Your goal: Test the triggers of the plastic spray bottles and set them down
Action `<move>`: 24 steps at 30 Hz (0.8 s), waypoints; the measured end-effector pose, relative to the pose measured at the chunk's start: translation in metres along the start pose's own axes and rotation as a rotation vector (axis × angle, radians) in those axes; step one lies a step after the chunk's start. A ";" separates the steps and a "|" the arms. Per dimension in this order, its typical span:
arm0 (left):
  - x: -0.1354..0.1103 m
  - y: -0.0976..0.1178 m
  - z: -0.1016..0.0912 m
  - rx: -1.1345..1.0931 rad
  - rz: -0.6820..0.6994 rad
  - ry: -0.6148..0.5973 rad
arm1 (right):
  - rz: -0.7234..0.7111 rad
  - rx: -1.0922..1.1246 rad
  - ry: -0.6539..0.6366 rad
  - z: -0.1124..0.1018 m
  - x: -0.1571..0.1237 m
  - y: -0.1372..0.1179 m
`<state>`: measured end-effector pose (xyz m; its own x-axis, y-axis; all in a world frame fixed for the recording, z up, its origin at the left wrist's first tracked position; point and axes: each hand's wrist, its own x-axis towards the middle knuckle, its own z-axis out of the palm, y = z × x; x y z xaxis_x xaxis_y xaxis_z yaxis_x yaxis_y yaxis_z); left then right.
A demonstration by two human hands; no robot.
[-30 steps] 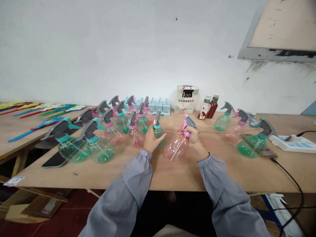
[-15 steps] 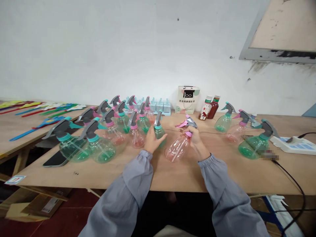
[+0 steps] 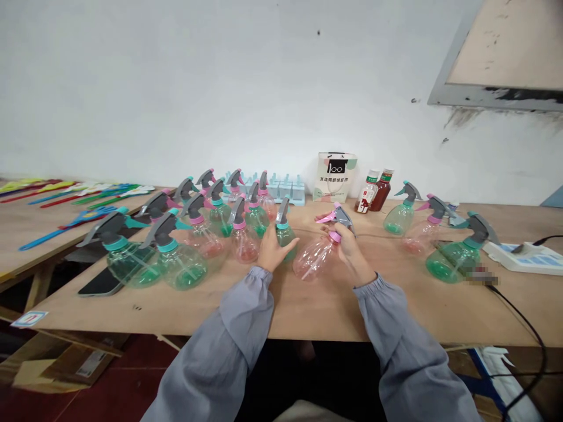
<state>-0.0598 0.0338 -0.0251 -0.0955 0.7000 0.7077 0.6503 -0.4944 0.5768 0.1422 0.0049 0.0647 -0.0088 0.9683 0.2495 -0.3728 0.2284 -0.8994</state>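
Observation:
My right hand (image 3: 349, 249) is wrapped round the neck of a clear pink spray bottle (image 3: 313, 258), its grey-and-pink trigger head (image 3: 338, 218) showing above the fingers. That bottle tilts, with its base toward my left. My left hand (image 3: 272, 249) is open, thumb stretched out to the right, right up against a small green spray bottle (image 3: 288, 239) that stands partly hidden behind it. Whether the palm touches that bottle I cannot tell. Just left stands a pink spray bottle (image 3: 244, 243), with several more green and pink ones, among them a green one (image 3: 182, 271) near the front.
Three spray bottles stand at right, including a green one (image 3: 453, 261) by a power strip (image 3: 523, 258) and black cable. Behind are a paper bag (image 3: 336, 179), two sauce bottles (image 3: 380, 190) and a light-blue mould tray (image 3: 285, 192). A phone (image 3: 100, 283) lies at left.
The pink spray bottle in my right hand has risen and tilted slightly more, its base lifting a little. My left hand stays by the green bottle.

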 end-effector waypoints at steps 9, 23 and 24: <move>0.001 -0.002 -0.001 0.009 0.001 -0.014 | -0.209 -0.069 0.034 -0.016 0.006 0.002; 0.000 -0.003 -0.001 0.036 -0.010 -0.030 | -0.456 -0.814 0.510 -0.133 0.058 -0.015; 0.000 -0.003 -0.001 0.038 -0.016 -0.032 | -0.460 -0.810 0.531 -0.139 0.059 -0.011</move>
<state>-0.0624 0.0345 -0.0260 -0.0826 0.7240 0.6848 0.6772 -0.4634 0.5716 0.2747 0.0736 0.0397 0.4527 0.6475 0.6130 0.4910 0.3928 -0.7776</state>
